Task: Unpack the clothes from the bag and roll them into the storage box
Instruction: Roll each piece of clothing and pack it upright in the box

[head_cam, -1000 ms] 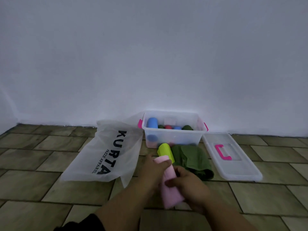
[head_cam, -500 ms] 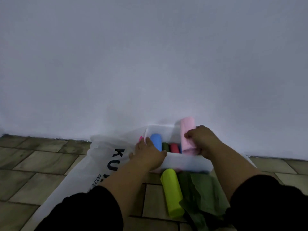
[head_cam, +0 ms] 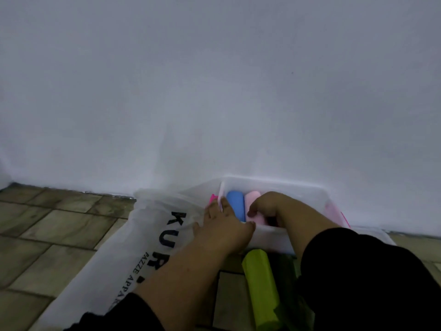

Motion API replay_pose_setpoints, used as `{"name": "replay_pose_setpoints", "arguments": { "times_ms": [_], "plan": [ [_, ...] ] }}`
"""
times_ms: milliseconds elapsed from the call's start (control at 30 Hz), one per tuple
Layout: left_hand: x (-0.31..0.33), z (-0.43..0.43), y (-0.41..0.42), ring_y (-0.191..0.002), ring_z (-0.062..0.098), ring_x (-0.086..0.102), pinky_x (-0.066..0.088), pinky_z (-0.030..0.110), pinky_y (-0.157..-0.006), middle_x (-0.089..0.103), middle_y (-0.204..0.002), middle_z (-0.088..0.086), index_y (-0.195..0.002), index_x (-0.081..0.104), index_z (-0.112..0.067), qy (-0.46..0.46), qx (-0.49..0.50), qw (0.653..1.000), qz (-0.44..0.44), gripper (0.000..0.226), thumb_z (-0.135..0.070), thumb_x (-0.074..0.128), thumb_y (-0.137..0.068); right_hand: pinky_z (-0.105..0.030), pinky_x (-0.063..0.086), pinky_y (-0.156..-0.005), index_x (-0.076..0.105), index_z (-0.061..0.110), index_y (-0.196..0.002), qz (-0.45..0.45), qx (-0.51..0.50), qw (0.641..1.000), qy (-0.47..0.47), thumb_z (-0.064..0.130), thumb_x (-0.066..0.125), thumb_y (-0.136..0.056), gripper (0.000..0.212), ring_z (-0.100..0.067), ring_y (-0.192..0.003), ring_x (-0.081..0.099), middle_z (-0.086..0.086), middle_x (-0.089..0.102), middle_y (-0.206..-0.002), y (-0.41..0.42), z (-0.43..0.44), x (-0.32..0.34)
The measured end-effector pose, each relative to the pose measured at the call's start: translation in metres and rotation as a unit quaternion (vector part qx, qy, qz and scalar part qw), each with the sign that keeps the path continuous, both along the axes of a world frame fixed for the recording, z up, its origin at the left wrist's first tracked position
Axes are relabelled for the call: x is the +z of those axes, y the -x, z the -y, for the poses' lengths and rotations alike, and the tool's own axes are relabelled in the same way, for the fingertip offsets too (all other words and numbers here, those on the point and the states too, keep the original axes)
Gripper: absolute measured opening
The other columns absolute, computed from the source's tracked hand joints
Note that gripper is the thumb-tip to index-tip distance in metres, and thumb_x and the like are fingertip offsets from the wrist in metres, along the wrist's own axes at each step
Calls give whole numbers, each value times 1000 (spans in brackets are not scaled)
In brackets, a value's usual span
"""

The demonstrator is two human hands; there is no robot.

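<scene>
One pink roll [head_cam: 253, 206] under right hand [head_cam: 267, 204], prob. touching.

Your storage box [head_cam: 274, 237] is crowded at its 9 o'clock end by the blue roll [head_cam: 235, 205] and pink roll [head_cam: 254, 206]. Bare tiled floor [head_cam: 47, 235] lies open at 9 o'clock, past the bag [head_cam: 133, 247].

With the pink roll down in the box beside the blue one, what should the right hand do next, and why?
Probably let go and draw back toward the lime-green roll. The pink roll already lies inside the storage box against the blue roll, with the right hand on it, while the left hand rests on the box's near corner. The lime-green roll lies outside on the floor.
</scene>
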State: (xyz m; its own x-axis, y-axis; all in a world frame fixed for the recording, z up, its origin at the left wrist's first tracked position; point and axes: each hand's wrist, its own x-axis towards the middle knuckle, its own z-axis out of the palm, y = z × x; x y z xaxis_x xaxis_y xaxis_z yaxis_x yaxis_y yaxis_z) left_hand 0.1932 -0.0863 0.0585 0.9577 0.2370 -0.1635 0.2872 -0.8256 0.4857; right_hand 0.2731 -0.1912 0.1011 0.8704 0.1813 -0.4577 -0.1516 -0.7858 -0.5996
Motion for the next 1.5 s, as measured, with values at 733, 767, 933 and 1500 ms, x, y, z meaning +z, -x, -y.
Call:
{"name": "replay_pose_setpoints", "arguments": {
  "times_ms": [733, 767, 933, 1500],
  "plan": [
    [7, 0, 0, -146, 28, -7, 11, 56, -115, -17, -158, 8, -149, -15, -16, 26, 6, 999, -18, 98, -61, 44, -86, -29, 41, -73, 54, 0, -121, 85, 69, 987, 116, 30, 59, -91, 43, -31, -92, 58, -20, 59, -122, 6, 7, 8],
    [9, 1, 0, -146, 28, -6, 13, 54, -115, -16, -158, 10, -149, -14, -14, 33, 10, 999, -18, 98, -60, 46, -86, -28, 42, -72, 57, 3, -115, 135, 42, 984, 110, 33, 61, -88, 41, -31, -91, 59, -17, 62, -116, 9, 14, 12],
    [20, 1, 6, -147, 25, -5, 11, 38, -118, -7, -159, 13, -150, -6, -8, 59, 10, 998, 3, 95, -52, 52, -89, -28, 41, -67, 62, 14, -84, 311, 61, 937, 144, 29, 55, -75, 18, -27, -83, 59, -11, 66, -97, 55, 49, 11],
    [2, 59, 190, -102, 38, 56, 43, 40, -84, 61, -117, 27, -122, 58, 3, 694, 241, 675, -63, 30, -4, 45, -96, -39, 34, -92, 37, 19, -131, 305, 188, 899, 251, 40, 39, -91, 45, -27, -110, 56, -7, 59, -121, 212, 33, -87]
  ]
}}
